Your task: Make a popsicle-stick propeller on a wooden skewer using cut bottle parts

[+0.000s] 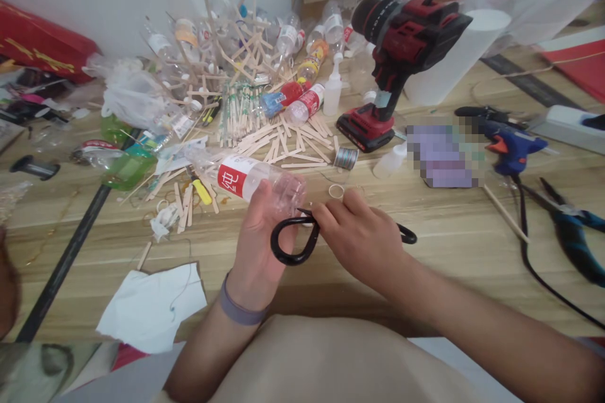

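Note:
My left hand (262, 236) is wrapped round a clear plastic bottle (265, 182) with a red and white label, held tilted with its base toward the right. In my right hand (359, 233) is a pair of black-handled scissors (293, 258), gripped around the blades. One large handle loop hangs out to the left, and part of the other sticks out past the right side of the hand. The scissors' dark pointed tip (302, 210) is at the bottle's base end; whether it pierces the plastic I cannot tell.
A red and black cordless drill (397, 63) stands behind my hands. Loose wooden sticks (288, 145) and several bottles (309, 104) crowd the back. On the right lie a blue glue gun (513, 145) and pliers (574, 233). White paper (151, 308) lies front left.

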